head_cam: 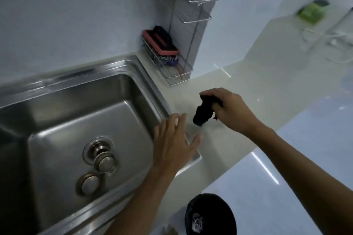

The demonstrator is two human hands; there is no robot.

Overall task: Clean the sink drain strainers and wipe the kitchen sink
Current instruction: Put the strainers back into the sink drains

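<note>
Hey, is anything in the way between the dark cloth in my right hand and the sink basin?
Only the left hand, spread open over the right rim of the sink, between the cloth and the basin. Nothing else visible blocks it.

Left hand point(172, 143) open, fingers spread; right hand point(231, 112) curled round black object point(202, 114)

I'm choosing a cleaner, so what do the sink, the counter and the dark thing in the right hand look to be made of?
The sink: brushed stainless steel, by its grey sheen and streaky reflections. The counter: pale glossy stone or laminate; it mirrors light, which one is unclear. The dark thing in the right hand: likely soft black cloth, bunched and drooping.
</note>
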